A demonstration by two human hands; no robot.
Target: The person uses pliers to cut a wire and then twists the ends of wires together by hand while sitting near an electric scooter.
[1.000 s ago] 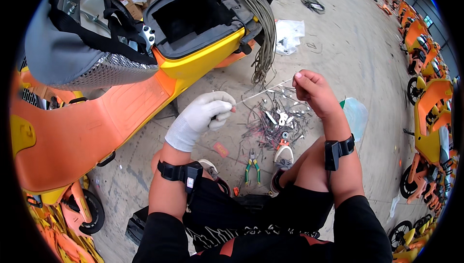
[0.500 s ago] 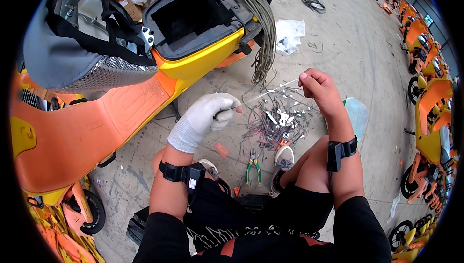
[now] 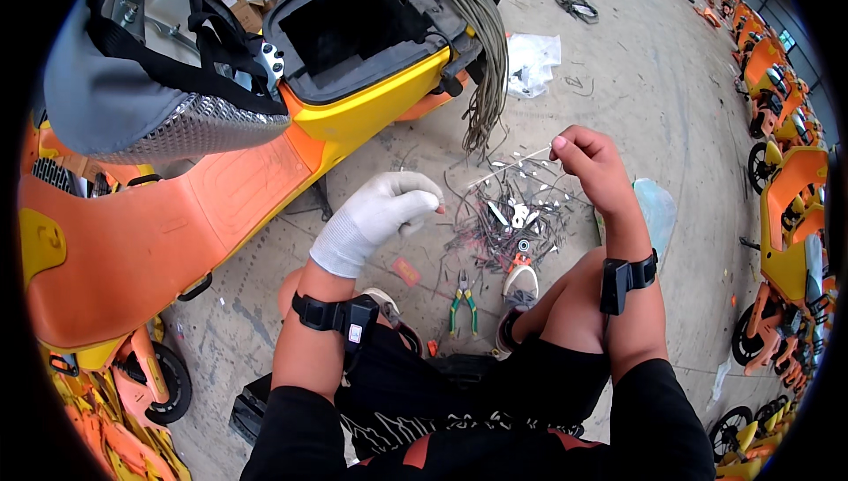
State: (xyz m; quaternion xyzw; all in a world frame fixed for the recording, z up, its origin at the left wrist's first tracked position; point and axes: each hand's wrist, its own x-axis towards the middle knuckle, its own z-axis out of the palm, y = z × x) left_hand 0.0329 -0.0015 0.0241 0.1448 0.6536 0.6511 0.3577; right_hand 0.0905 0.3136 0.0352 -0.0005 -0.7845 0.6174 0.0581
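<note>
Fingers (image 3: pixel 581 136) of the bare right hand (image 3: pixel 594 166) are holding out a thin whitish strand (image 3: pixel 523 161) above grey concrete floor (image 3: pixel 645 66), the white-gloved left hand (image 3: pixel 378 216) hovering curled, contents unclear, any regrip likely calling for precision.

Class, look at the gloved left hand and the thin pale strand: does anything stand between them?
Nothing visible does. The thin pale strand slants from the bare right hand toward the gloved left hand, with an open gap between its free end and the glove. The dark scraps lie on the floor, below.
</note>
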